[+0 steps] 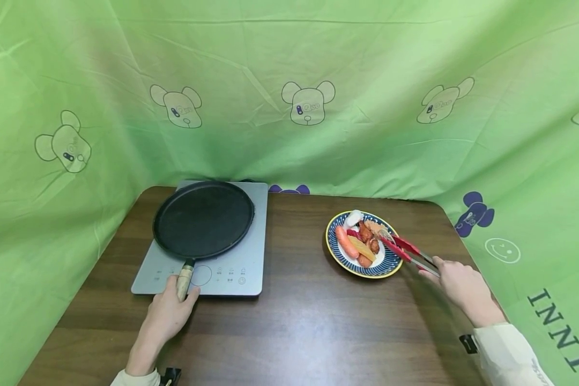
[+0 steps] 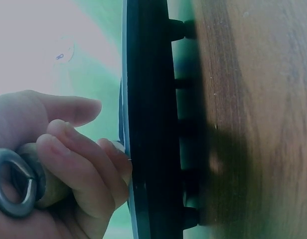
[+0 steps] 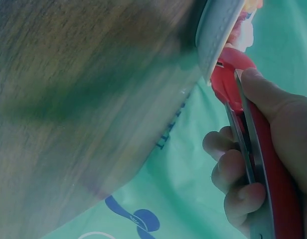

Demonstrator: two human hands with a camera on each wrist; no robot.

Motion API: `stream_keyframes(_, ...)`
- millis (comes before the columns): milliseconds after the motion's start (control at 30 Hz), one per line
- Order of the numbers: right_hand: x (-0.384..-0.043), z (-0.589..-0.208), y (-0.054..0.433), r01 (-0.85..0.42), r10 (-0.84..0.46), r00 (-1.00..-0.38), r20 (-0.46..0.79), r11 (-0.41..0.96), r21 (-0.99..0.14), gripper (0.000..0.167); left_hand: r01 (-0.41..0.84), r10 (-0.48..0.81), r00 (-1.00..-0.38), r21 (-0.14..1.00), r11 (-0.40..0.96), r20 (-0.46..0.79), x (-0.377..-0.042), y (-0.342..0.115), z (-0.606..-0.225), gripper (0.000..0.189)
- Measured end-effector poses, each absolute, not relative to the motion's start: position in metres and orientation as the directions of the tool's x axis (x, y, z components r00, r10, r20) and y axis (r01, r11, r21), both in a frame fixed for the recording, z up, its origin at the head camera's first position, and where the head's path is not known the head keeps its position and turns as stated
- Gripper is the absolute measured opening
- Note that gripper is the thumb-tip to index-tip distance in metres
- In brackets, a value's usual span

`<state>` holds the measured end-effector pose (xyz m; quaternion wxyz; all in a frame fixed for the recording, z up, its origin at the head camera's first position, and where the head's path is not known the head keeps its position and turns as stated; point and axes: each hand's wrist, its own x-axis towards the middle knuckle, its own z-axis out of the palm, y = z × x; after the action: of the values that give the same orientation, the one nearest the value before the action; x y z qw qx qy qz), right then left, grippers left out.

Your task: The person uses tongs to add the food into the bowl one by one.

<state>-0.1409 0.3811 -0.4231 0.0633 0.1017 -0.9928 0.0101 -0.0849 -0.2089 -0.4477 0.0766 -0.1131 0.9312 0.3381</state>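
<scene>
Left hand (image 1: 168, 317) grasps the handle (image 1: 184, 283) of a flat black pan (image 1: 203, 219), which lies just beyond that hand on a cooktop (image 1: 257, 257); the grip presumably steadies the pan. Right hand (image 1: 463, 285) clasps red tongs (image 1: 396, 250), reaching ahead of it to assorted food (image 1: 365, 232), apparently so the hand stays clear; whether they pinch anything, I cannot tell from here. The plate (image 1: 334, 253) rests on the desk (image 1: 294, 316), beyond the right hand, within the tongs' reach.

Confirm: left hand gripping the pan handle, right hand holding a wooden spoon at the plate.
The tool is wrong: the head view shows the right hand holding red tongs at the plate. The left hand does grip the pan handle.
</scene>
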Motion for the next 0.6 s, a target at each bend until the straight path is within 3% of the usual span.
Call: stream_keyframes(600,-0.1333,-0.4273,0.3768,-0.189,-0.171,-0.971,0.165,0.977,-0.095,0.034,-0.262,-0.164,-0.963,0.617,0.742,-0.212,-0.0846,-0.2086,-0.4489,0.062)
